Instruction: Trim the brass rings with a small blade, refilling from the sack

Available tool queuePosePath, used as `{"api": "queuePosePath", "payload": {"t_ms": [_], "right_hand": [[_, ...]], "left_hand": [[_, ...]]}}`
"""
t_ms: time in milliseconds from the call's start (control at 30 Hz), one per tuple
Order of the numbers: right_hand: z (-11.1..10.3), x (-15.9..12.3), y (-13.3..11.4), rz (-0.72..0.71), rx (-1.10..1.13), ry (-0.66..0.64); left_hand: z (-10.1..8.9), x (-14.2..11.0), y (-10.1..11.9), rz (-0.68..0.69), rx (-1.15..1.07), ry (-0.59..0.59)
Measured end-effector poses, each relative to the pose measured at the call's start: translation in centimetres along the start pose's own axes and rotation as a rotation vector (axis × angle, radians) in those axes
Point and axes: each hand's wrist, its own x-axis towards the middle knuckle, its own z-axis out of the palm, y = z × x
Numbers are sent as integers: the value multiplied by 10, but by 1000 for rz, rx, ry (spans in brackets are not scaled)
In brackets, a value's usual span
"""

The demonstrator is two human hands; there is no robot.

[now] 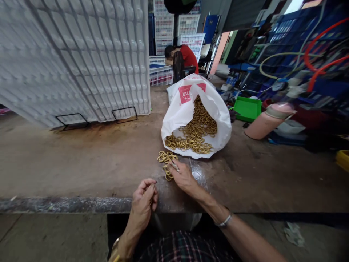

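White bag (174, 123): red label (185, 95), "TAR" legible
Right hand (187, 177): grasps pale object (175, 166) beside golden rings (167, 157)
Left hand (144, 199): pinched closed, contents unclear

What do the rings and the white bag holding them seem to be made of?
Rings: probably metal, brass-coloured and slightly shiny, judging by their yellowish glints; plated plastic possible. Bag: likely plastic, perhaps woven, white with red print, judging by its stiff creases.
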Motion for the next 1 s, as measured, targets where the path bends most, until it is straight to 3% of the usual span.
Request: {"api": "queuePosePath", "payload": {"t_ms": [200, 333, 533, 733, 833, 1000], "right_hand": [[3, -14, -4, 160, 318, -126], [6, -21, -3, 273, 422, -175], [12, -25, -7, 421, 580, -235], [11, -27, -14, 259, 397, -174], [10, -28, -18, 191, 314, -183], [15, -28, -19, 195, 281, -195]], "left_hand": [[-1, 7, -6, 407, 502, 25], [-5, 10, -10, 552, 609, -31], [-3, 6, -10, 407, 399, -64], [5, -1, -7, 272, 370, -29], [6, -3, -7, 128, 310, -25], [4, -5, -9, -31, 145, -94]]}}
